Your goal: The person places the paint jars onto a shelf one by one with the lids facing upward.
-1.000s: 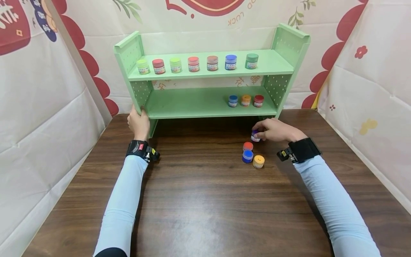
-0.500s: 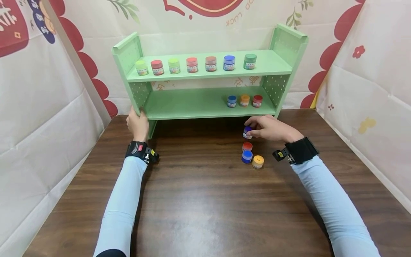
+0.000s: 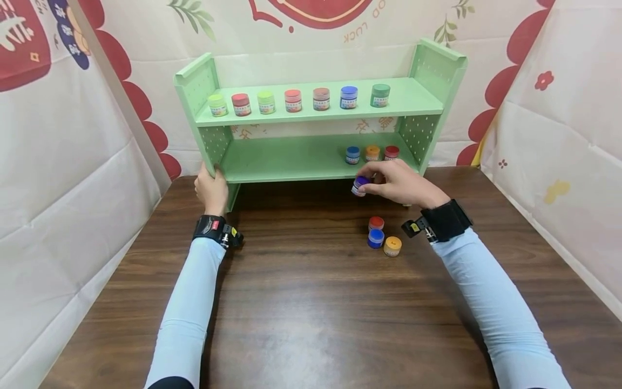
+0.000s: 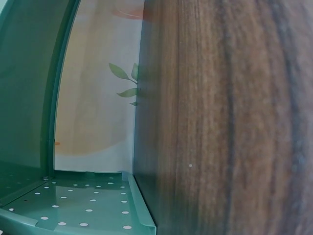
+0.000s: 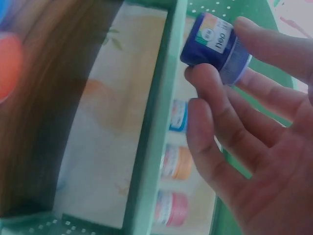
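My right hand (image 3: 398, 183) pinches a small purple-lidded paint jar (image 3: 359, 186) between thumb and fingers. It holds the jar just in front of the lower shelf's front edge. In the right wrist view the jar (image 5: 215, 46) is tilted, its label showing. On the lower level of the green two-tier shelf (image 3: 282, 156) stand a blue jar (image 3: 352, 155), an orange jar (image 3: 372, 153) and a red jar (image 3: 391, 152), partly behind my right hand. My left hand (image 3: 212, 192) grips the shelf's left side panel near its bottom; the left wrist view shows the perforated panel (image 4: 78, 203) without the hand.
Several jars, including a dark green one (image 3: 380, 95), line the upper shelf (image 3: 403, 86). On the brown table (image 3: 301, 281), a red jar (image 3: 376, 223), a blue jar (image 3: 376, 238) and a yellow jar (image 3: 392, 246) sit close together. Printed cloth (image 3: 316, 65) hangs behind the shelf.
My right hand has carried the purple-lidded jar leftward and up from near the table jars to the lower shelf's front edge. The left hand keeps its grip on the side panel.
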Demonstrator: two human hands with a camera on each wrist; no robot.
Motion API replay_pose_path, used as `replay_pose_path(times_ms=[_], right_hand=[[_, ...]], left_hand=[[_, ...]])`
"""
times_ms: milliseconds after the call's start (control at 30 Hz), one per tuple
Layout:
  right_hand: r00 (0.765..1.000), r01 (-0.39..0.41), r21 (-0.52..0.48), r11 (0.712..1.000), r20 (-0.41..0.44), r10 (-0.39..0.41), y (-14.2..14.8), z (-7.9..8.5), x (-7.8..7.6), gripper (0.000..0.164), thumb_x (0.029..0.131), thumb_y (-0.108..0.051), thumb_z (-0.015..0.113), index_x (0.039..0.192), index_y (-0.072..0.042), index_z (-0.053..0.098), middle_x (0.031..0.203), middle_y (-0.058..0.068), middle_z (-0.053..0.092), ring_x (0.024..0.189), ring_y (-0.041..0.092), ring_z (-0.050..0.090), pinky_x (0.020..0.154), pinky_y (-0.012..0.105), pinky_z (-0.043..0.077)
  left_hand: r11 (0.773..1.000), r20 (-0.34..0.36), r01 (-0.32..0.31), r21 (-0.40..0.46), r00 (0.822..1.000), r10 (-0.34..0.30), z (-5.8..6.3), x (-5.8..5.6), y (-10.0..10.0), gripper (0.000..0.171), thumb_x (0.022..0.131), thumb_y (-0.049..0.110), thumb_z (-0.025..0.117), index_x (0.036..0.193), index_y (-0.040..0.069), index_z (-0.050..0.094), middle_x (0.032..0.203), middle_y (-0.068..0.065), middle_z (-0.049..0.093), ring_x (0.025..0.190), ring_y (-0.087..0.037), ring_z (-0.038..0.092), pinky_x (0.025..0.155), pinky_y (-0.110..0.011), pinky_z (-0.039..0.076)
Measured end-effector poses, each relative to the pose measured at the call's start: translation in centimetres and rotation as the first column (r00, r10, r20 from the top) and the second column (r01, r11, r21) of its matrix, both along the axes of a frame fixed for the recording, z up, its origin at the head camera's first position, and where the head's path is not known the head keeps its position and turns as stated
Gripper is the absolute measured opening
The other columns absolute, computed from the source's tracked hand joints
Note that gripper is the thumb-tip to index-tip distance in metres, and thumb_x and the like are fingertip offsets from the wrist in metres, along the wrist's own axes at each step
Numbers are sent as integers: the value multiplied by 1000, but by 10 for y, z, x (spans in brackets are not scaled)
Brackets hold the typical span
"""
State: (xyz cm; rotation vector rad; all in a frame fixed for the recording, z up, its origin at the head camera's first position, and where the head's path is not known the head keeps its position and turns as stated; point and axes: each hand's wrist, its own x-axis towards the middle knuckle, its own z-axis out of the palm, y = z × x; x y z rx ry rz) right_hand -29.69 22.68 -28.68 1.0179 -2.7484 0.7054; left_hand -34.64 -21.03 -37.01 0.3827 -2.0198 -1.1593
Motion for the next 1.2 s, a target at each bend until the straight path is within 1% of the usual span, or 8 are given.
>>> replay_pose_path(times_ms=[167,300,433,667,800,900,1100,1200], right_hand=[[999,-23,-23,999,-38,22,-20,12,-9,31,96,-22,74,124,-9,70,105,6,74,78,15,65,68,29,49],[994,-28,30,999,-106,32,-35,20,-18,33,96,-24,75,125,-8,71,113,10,72,82,19,65,74,34,50],[988,6,95,995,-151,8,-48,27,-29,35,95,-28,76,124,-10,72,114,10,69,91,24,63,77,40,49],[995,18,220,975,-100,4,-69,41,-47,32,97,-24,72,125,-10,73,114,9,73,97,26,67,84,45,53],[998,12,259,966,-55,3,-79,48,-56,24,96,-22,71,116,-9,76,110,9,76,95,25,67,86,44,53],[1000,16,288,957,-24,-9,-83,51,-62,22,95,-21,71,113,-10,76,110,9,76,95,24,66,87,44,53],[999,31,338,941,19,-39,-86,53,-69,28,94,-19,70,119,-10,76,118,10,75,104,26,67,88,43,53],[998,41,343,938,29,-55,-88,53,-72,29,93,-19,70,120,-10,76,120,11,75,103,27,66,87,43,53]], left_hand=[[1000,-4,1,-15,1000,-1,-1,-1,-2,25,103,28,53,114,9,66,121,-22,73,115,-47,67,91,-64,47],[1000,-6,0,-16,1000,0,0,-2,-1,26,102,29,54,116,10,66,123,-21,72,116,-47,67,91,-64,47],[1000,-6,0,-17,1000,0,1,-3,0,26,102,28,54,117,11,67,125,-20,72,117,-46,67,92,-64,48],[1000,-7,-10,-16,1000,10,0,-3,-2,26,102,28,55,117,11,67,126,-18,72,117,-45,68,92,-63,48],[1000,-14,-16,-16,1000,16,0,-4,-3,25,102,28,55,116,11,67,123,-19,73,116,-46,68,90,-63,47],[1000,-12,-16,-12,1000,16,0,-3,-4,26,102,28,55,116,10,67,123,-20,73,116,-46,68,91,-63,48],[1000,4,-15,-16,1000,15,-1,-4,-4,27,102,28,55,119,11,67,127,-19,72,118,-46,67,93,-63,48],[1000,-4,-10,-18,1000,10,-1,-4,-4,27,101,27,55,120,11,68,127,-18,72,118,-46,67,92,-63,48]])
